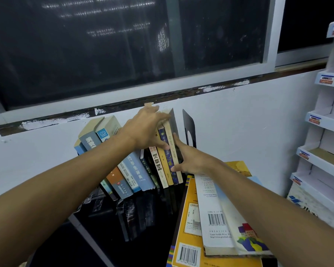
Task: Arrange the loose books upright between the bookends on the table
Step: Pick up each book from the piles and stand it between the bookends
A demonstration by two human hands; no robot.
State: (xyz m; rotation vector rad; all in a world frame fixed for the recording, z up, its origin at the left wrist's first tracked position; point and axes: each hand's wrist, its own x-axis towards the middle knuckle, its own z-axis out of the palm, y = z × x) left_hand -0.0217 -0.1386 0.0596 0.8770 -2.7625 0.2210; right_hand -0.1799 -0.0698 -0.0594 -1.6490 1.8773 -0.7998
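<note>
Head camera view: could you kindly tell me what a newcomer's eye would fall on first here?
Both arms reach to mid-frame, where the left hand rests on top of a leaning row of books and the right hand presses against its right end, beside a black bookend. At lower right, a pile of loose books lies flat on the black table.

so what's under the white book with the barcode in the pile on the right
A yellow book lies under the white book; its left strip and barcode show. The rest is covered, so whether other books lie beneath cannot be seen.
</note>
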